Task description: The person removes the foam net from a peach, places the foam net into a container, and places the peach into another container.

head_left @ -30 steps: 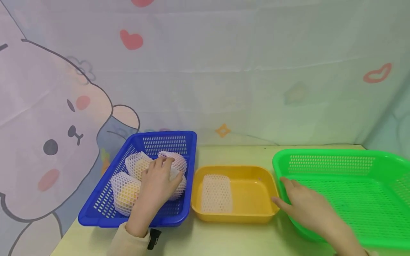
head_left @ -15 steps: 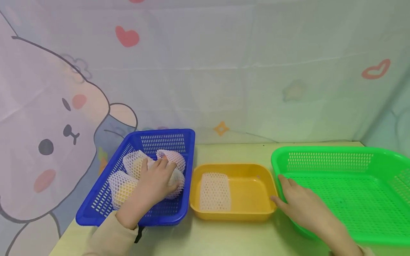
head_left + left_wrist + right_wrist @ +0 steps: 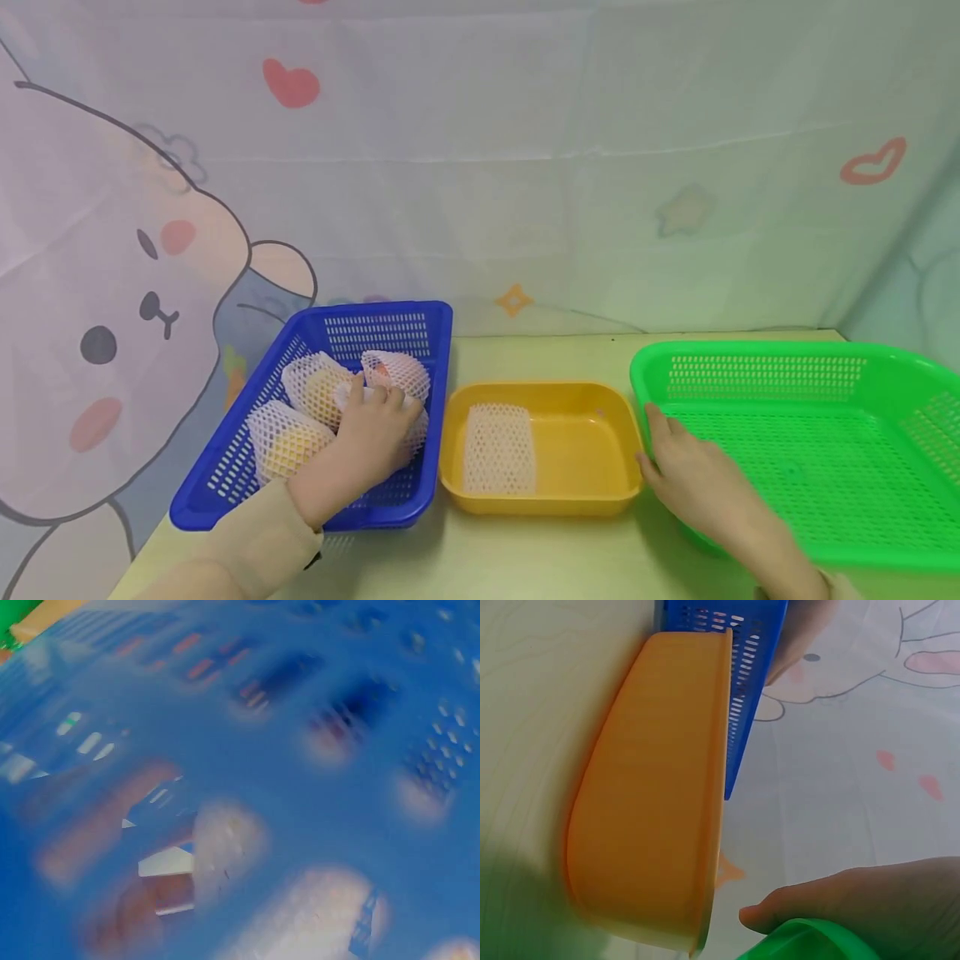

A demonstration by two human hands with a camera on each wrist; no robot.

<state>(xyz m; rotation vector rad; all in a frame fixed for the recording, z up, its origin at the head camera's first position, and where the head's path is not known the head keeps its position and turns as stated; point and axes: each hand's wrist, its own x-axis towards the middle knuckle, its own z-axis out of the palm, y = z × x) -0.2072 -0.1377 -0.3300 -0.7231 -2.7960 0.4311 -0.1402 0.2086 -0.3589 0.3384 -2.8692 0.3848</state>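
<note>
In the head view, my left hand [image 3: 372, 427] reaches into the blue basket [image 3: 183, 508], its fingers curled over a round item in a white foam net [image 3: 417, 435]. Around it lie other netted round items: a yellow one [image 3: 288, 450], a pale yellow one [image 3: 315, 387] and a pinkish one [image 3: 397, 373]. Seen through slots in the basket wall [image 3: 247, 772], the left wrist view shows blurred fingers [image 3: 105, 825] and white netting [image 3: 300, 922]. My right hand [image 3: 701, 479] rests at the left rim of the green basket [image 3: 772, 346], thumb on the outer side, fingers fairly straight.
Between the two baskets stands a yellow tray [image 3: 581, 504] with a flat white foam net [image 3: 500, 450] in its left half. All three stand on a pale wooden table [image 3: 540, 558]. Behind hangs a printed curtain [image 3: 480, 167] with a cartoon bear.
My left hand has shifted slightly right and down over the netted item, its fingers curling round it. My right thumb has drawn closer to the green rim. The camera view has turned slightly.
</note>
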